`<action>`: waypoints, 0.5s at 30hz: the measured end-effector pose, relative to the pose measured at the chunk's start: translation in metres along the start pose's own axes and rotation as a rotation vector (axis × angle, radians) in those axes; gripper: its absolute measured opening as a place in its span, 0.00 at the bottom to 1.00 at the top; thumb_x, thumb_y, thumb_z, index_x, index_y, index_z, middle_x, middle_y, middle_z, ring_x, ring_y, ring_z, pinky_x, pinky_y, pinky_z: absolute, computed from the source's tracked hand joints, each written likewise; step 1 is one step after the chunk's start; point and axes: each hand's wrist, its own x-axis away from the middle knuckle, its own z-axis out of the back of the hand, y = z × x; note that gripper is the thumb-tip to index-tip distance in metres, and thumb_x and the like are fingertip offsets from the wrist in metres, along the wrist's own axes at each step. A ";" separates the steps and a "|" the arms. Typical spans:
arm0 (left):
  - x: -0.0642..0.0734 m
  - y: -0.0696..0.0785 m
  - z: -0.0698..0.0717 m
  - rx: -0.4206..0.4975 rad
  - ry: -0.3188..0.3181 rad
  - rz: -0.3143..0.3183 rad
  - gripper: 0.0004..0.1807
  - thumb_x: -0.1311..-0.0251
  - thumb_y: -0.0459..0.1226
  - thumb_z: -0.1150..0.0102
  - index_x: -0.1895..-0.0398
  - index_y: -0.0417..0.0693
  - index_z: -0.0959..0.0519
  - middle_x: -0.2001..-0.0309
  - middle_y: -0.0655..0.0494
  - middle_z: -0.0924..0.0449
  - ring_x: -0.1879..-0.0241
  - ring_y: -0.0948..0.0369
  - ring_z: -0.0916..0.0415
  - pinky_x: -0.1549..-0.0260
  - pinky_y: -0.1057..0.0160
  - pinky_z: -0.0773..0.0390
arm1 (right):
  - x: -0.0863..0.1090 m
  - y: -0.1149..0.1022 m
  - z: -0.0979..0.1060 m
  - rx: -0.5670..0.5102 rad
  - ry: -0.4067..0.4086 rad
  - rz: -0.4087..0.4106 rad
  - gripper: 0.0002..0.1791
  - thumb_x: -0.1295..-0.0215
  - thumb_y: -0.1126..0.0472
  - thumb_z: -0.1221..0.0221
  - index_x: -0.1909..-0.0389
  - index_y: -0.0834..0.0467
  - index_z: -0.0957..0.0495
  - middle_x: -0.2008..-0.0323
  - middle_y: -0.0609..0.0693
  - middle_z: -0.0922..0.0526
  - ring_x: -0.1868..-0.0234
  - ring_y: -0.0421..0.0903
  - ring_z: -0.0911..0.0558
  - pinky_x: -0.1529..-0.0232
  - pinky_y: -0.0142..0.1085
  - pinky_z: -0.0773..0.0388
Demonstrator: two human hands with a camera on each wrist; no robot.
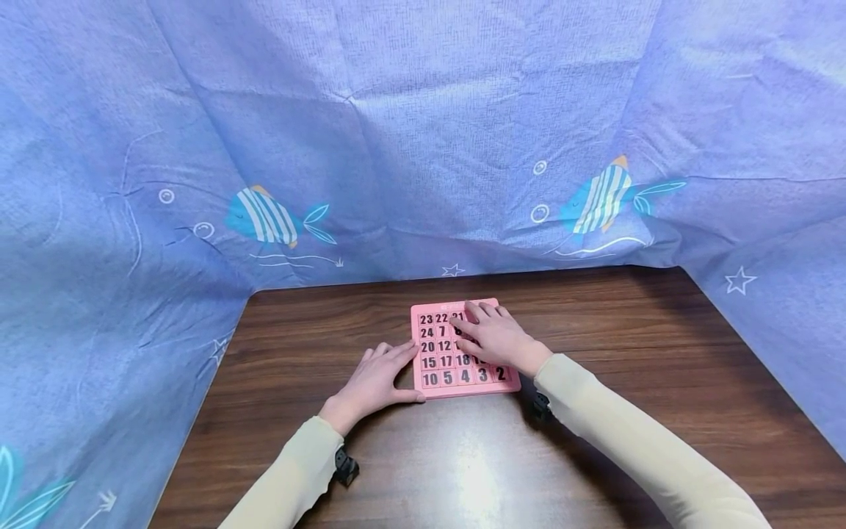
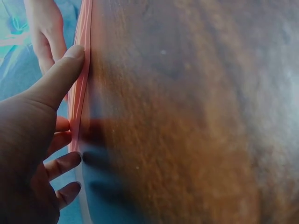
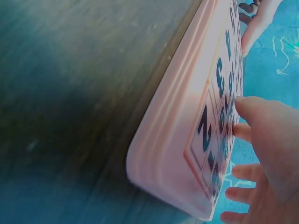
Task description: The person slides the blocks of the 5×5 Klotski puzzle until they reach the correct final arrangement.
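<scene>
A pink number slide puzzle [image 1: 446,377] lies flat on the table, its square tiles printed with black numerals. Near its lower left corner is my left hand [image 1: 377,378], with the thumb at the front edge and the forefinger along the left edge. In the left wrist view that thumb [image 2: 58,79] touches the puzzle's pink side. My right hand [image 1: 499,339] is over the upper right tiles with fingers spread, hiding several numerals. From the right wrist view, the thumb and a finger of this hand [image 3: 275,144] meet the numbered face; the other fingers extend past it.
The brown wooden table [image 1: 317,330] reaches out on both sides of the puzzle. Behind it and at its sides hangs a blue cloth [image 1: 423,162] with striped fish. Each sleeve bears a dark wrist device, such as the one by the left cuff [image 1: 346,467].
</scene>
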 end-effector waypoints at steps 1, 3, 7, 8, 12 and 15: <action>0.000 0.000 0.000 -0.002 0.001 -0.002 0.51 0.57 0.70 0.44 0.31 0.54 0.38 0.32 0.59 0.39 0.49 0.60 0.36 0.55 0.56 0.39 | 0.001 0.001 0.001 -0.005 -0.001 -0.004 0.28 0.34 0.41 0.51 0.34 0.43 0.33 0.34 0.61 0.37 0.35 0.60 0.38 0.41 0.58 0.44; 0.000 0.000 0.000 -0.009 0.005 -0.005 0.51 0.57 0.70 0.44 0.31 0.54 0.38 0.32 0.58 0.38 0.49 0.60 0.36 0.55 0.57 0.39 | 0.005 0.004 0.002 -0.014 -0.003 -0.011 0.28 0.34 0.41 0.50 0.34 0.43 0.33 0.34 0.61 0.37 0.35 0.61 0.39 0.42 0.58 0.42; 0.000 -0.001 0.000 -0.018 0.011 -0.012 0.51 0.57 0.70 0.44 0.31 0.54 0.37 0.32 0.58 0.38 0.49 0.59 0.36 0.55 0.57 0.40 | 0.011 0.010 0.005 -0.027 0.003 -0.023 0.28 0.34 0.42 0.49 0.34 0.43 0.33 0.35 0.62 0.37 0.34 0.63 0.39 0.43 0.58 0.42; 0.000 -0.001 0.000 -0.021 0.010 -0.012 0.51 0.57 0.70 0.44 0.31 0.54 0.37 0.32 0.58 0.38 0.49 0.59 0.36 0.56 0.57 0.40 | 0.013 0.012 0.005 -0.025 0.006 -0.024 0.28 0.34 0.42 0.49 0.34 0.44 0.33 0.34 0.63 0.37 0.34 0.63 0.39 0.42 0.59 0.42; 0.000 -0.001 0.000 -0.020 0.005 -0.011 0.52 0.57 0.70 0.44 0.31 0.54 0.38 0.31 0.59 0.39 0.49 0.59 0.37 0.56 0.57 0.40 | 0.017 0.017 0.004 -0.015 0.016 -0.033 0.28 0.34 0.43 0.50 0.34 0.43 0.34 0.34 0.63 0.37 0.35 0.63 0.38 0.43 0.59 0.42; 0.000 0.000 -0.001 -0.016 0.000 -0.010 0.52 0.57 0.70 0.44 0.31 0.54 0.38 0.31 0.59 0.40 0.49 0.59 0.37 0.56 0.57 0.40 | 0.019 0.020 0.002 -0.016 0.029 -0.027 0.28 0.34 0.43 0.49 0.34 0.44 0.33 0.35 0.63 0.37 0.36 0.63 0.36 0.44 0.58 0.41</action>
